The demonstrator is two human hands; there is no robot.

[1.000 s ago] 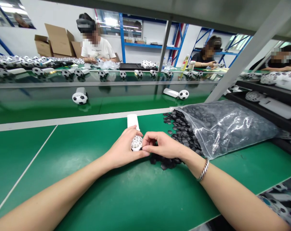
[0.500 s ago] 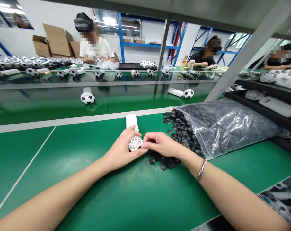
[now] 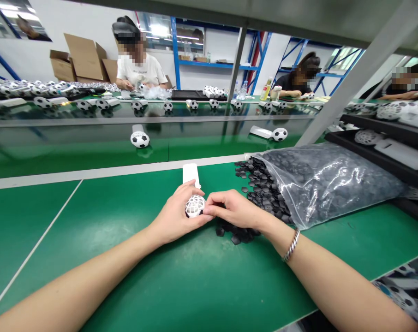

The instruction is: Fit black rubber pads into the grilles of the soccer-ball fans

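My left hand (image 3: 176,214) is wrapped round the latticed, ball-shaped head of a white handheld fan (image 3: 194,206). Its flat white handle (image 3: 190,174) points away from me on the green bench. At the right edge of the head, my right hand (image 3: 226,207) has thumb and forefinger pinched together, touching it. Whatever is between those fingertips is hidden. Black pentagon pieces (image 3: 235,233) lie loose under and beside my right hand. More of them spill from the mouth of a clear plastic bag (image 3: 337,184) on the right.
Beyond the bench's pale edge strip (image 3: 98,175) runs a green belt with two soccer-ball fans (image 3: 140,139) on it. Black trays (image 3: 368,147) of white parts are stacked at right, near a slanted grey post (image 3: 330,87). Several co-workers sit across the line.
The two soccer-ball fans on the near belt have slid right, while the row farther back has shifted slightly left. Both my hands keep nearly the same pose on the fan head.
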